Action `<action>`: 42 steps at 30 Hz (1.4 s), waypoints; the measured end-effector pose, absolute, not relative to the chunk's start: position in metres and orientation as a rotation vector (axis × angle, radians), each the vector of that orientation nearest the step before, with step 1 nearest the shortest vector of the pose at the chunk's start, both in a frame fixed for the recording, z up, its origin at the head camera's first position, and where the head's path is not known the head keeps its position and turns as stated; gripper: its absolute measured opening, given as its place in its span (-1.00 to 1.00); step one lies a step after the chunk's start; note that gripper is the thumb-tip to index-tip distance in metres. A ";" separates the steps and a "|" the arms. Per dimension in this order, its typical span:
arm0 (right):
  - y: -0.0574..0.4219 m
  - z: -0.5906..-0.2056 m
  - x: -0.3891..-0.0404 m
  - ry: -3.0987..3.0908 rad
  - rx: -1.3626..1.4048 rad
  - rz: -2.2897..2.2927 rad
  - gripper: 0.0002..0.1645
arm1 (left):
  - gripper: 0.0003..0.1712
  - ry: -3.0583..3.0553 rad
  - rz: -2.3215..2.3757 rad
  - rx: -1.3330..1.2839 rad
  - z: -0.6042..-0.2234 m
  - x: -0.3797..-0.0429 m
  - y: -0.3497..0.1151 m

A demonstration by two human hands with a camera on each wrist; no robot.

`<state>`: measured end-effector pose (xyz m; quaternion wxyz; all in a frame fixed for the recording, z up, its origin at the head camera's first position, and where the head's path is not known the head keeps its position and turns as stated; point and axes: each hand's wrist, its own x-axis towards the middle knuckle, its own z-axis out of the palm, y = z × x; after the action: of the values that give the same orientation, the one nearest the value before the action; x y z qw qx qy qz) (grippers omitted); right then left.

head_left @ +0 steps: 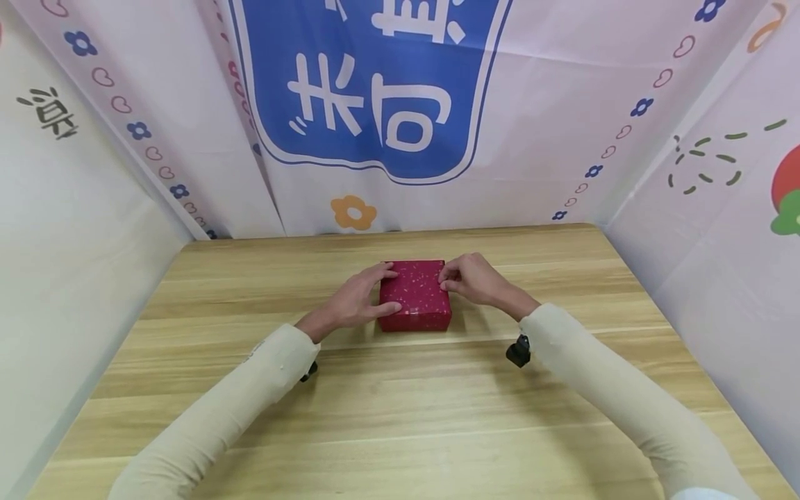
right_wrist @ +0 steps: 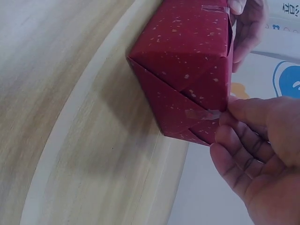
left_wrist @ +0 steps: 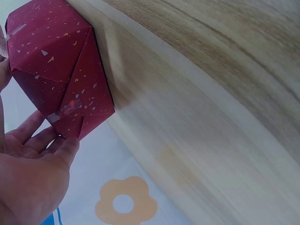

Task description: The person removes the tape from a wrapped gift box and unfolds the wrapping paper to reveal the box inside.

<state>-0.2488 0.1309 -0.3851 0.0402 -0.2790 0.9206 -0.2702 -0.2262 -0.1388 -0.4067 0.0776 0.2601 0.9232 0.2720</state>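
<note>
A box wrapped in dark red paper with gold flecks point(head_left: 414, 288) stands on the wooden table, folded and taped at its ends. My left hand point(head_left: 357, 297) rests on its left side, thumb on the top near the front edge and fingers reaching over the far left corner. At the opposite end, my right hand point(head_left: 478, 279) pinches the upper edge between thumb and curled fingertips. In the right wrist view, a strip of clear tape point(right_wrist: 201, 114) crosses the folded end flap, close to those fingertips. Another piece of tape point(left_wrist: 70, 108) lies on the left end.
The pale wood table point(head_left: 400, 410) reaches back to a printed cloth point(head_left: 525, 139) with a blue sign and flowers. White cloth walls point(head_left: 706, 229) stand on both sides. A small black device point(head_left: 519, 351) hangs at my right wrist.
</note>
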 end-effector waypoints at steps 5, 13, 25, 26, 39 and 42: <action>0.131 -0.386 -0.250 2.814 -0.871 -0.818 -0.92 | -0.19 2.768 0.820 0.790 -0.408 -0.227 -0.139; 0.135 -0.390 -0.252 2.787 -0.928 -0.827 -0.91 | -0.19 2.772 0.813 0.794 -0.409 -0.226 -0.139; 0.141 -0.398 -0.253 2.773 -0.898 -0.908 -0.78 | -0.19 2.767 0.811 0.789 -0.409 -0.227 -0.139; 0.141 -0.397 -0.253 2.781 -0.898 -0.899 -0.80 | -0.19 2.768 0.810 0.788 -0.409 -0.227 -0.139; 0.136 -0.389 -0.248 2.854 -0.848 -0.783 -0.89 | -0.19 2.771 0.812 0.799 -0.409 -0.228 -0.140; 0.134 -0.388 -0.247 2.863 -0.827 -0.764 -0.90 | -0.18 2.767 0.810 0.797 -0.410 -0.228 -0.140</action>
<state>-0.2475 0.1344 -0.3883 0.0327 -0.2688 0.9301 -0.2483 -0.2283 -0.1402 -0.4100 0.0754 0.2656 0.9224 0.2700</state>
